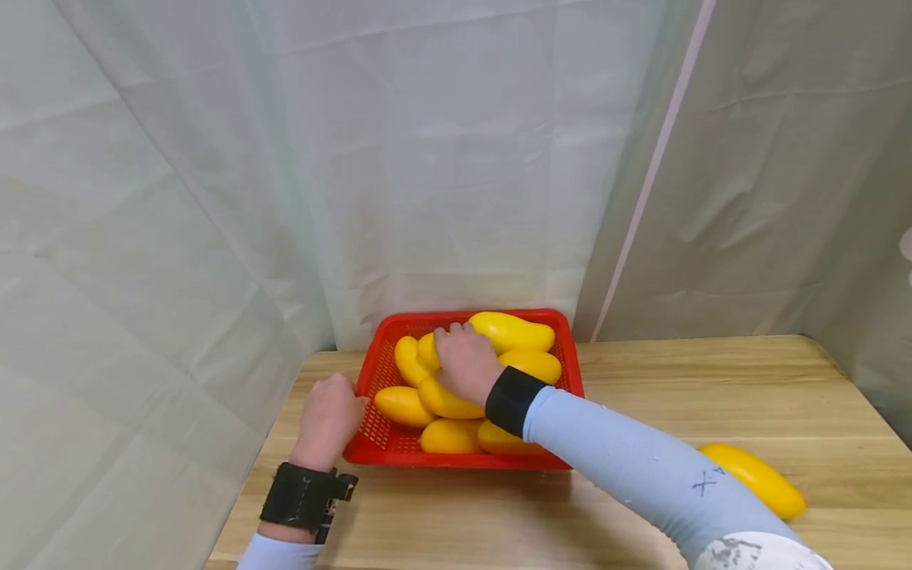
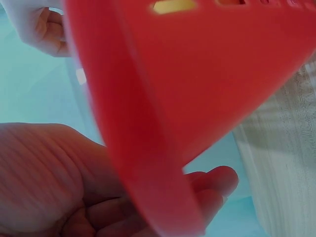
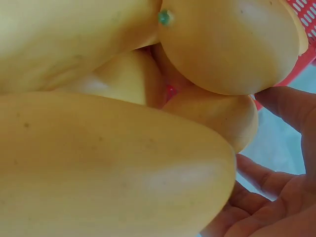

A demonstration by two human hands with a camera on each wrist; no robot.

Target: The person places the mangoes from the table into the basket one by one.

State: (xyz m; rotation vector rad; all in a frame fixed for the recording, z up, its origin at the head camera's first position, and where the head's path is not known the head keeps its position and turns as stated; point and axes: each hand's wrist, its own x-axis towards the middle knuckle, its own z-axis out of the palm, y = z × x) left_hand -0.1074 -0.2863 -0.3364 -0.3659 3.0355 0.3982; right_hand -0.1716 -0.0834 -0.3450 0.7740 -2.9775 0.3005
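Observation:
A red plastic basket (image 1: 463, 460) filled with several yellow mangoes (image 1: 509, 332) stands at the back of the wooden table. My left hand (image 1: 330, 419) grips the basket's left rim; in the left wrist view its fingers curl behind the red edge. Inside, my right hand (image 1: 466, 364) reaches over the pile and holds a mango (image 1: 427, 350) near the back left. In the right wrist view, its thumb and fingers (image 3: 261, 177) lie against mangoes, one of which shows a small green stem end (image 3: 164, 18). Part of the held mango is hidden.
One more mango (image 1: 758, 479) lies on the wooden table (image 1: 663, 396) to the right, partly behind my right sleeve (image 1: 634, 467). Pale sheeting (image 1: 456, 158) hangs right behind the basket and along the left side.

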